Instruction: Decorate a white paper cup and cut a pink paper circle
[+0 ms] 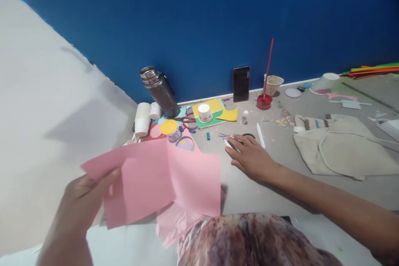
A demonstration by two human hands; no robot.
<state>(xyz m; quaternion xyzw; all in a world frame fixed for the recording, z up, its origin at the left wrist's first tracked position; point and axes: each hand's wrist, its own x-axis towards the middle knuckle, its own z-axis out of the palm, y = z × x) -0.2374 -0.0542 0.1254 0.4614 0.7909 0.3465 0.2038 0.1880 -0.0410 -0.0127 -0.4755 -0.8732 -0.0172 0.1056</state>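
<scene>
A folded sheet of pink paper (146, 178) is pinched at its left side between the thumb and fingers of my left hand (84, 199). Its crease runs down the middle, and the right half hangs above the table. My right hand (249, 156) lies palm down on the table, fingers stretched out and slightly apart. Under its fingertips is a pair of scissors (247, 136), with the blade tips and a dark handle loop showing. A white pen-like piece (228, 144) sits by the fingers, partly hidden. To the right of the hand lies a white marker (260, 136).
Along the blue wall stand a dark flask (160, 93), a phone (241, 84) and a red stick in a red pot (264, 102). Paper cups (142, 118), a yellow-lidded tub (171, 130) and pliers (187, 120) crowd the left. A cloth bag (343, 149) lies right.
</scene>
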